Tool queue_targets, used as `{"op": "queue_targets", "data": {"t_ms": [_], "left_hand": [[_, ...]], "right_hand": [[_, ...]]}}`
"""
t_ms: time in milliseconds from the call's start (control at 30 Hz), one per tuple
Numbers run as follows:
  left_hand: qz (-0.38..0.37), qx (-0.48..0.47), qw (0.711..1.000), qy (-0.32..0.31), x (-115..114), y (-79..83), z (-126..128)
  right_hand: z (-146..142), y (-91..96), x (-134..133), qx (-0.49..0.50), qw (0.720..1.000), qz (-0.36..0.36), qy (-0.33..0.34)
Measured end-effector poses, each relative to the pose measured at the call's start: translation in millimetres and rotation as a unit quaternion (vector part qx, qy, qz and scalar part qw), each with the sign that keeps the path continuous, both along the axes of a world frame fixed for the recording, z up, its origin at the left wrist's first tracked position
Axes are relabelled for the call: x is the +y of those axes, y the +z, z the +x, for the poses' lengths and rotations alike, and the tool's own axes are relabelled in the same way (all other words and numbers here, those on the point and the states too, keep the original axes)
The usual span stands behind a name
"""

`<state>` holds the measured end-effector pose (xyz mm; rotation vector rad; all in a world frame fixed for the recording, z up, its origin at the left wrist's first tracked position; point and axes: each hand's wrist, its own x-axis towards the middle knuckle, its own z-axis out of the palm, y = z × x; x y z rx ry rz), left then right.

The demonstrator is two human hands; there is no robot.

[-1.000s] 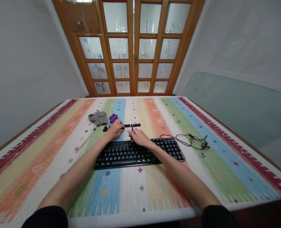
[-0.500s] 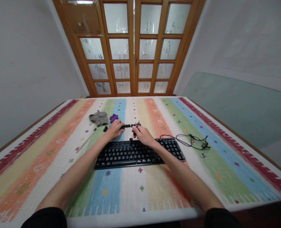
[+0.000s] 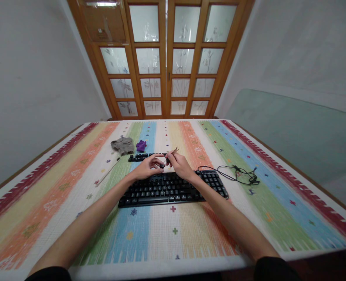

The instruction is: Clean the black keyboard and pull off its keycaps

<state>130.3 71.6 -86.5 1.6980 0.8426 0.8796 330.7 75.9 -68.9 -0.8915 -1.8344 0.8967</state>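
A black keyboard lies across the striped cloth, some of its upper part hidden by my hands. Above its top edge, my left hand has its thumb and fingers curved around a small black keycap. Close beside it, my right hand is closed on a small dark keycap puller, whose thin wires point toward the keycap; brownish ends stick out past the fingers. Behind my hands runs a row of loose black keycaps, partly covered by the left fingers.
A grey cloth and a purple cloth lie beyond the keycaps. Left of the keyboard rests a thin brush with a dark tip. The coiled black cable spreads to the right. Wooden glazed doors stand behind the table.
My left hand has moved from the keycap row toward me and to the right, onto the keycap at the puller. My right hand has risen slightly, lifting the keycap off the keyboard area.
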Motion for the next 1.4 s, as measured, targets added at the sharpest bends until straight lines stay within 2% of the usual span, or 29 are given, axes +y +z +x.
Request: {"op": "queue_targets", "data": {"t_ms": [100,333,500,633,733,933,1133,1267,1400], "left_hand": [[-0.002,-0.009,1.000,0.018,-1,3.4,3],[0.045,0.061,0.995,0.060,2,8.3,-1],[0.110,0.059,0.988,0.092,15,5.3,-7],[0.219,0.156,0.954,0.135,25,5.1,-11],[0.275,0.228,0.921,0.155,30,4.6,-14],[0.325,0.302,0.886,0.137,42,-8.0,-20],[0.315,0.332,0.882,0.116,52,-23.3,-20],[0.308,0.341,0.882,0.104,56,-27.4,-18],[0.325,0.348,0.874,0.098,58,-29.3,-16]], "right_hand": [[0,-2.1,0,0.014,1.000,-0.022,-0.003],[2,-9.1,4,0.038,0.995,-0.076,-0.045],[7,-13.4,-4,-0.026,0.997,-0.060,-0.044],[11,-13.6,-17,-0.097,0.995,-0.010,0.004],[12,-11.0,-24,-0.117,0.993,0.026,0.006],[11,-12.3,-28,-0.113,0.992,0.044,-0.019],[7,-23.4,-33,-0.100,0.995,0.014,-0.014],[2,-21.3,-36,-0.155,0.986,0.052,0.023],[-6,-16.4,-30,-0.242,0.965,0.094,0.033]]}}
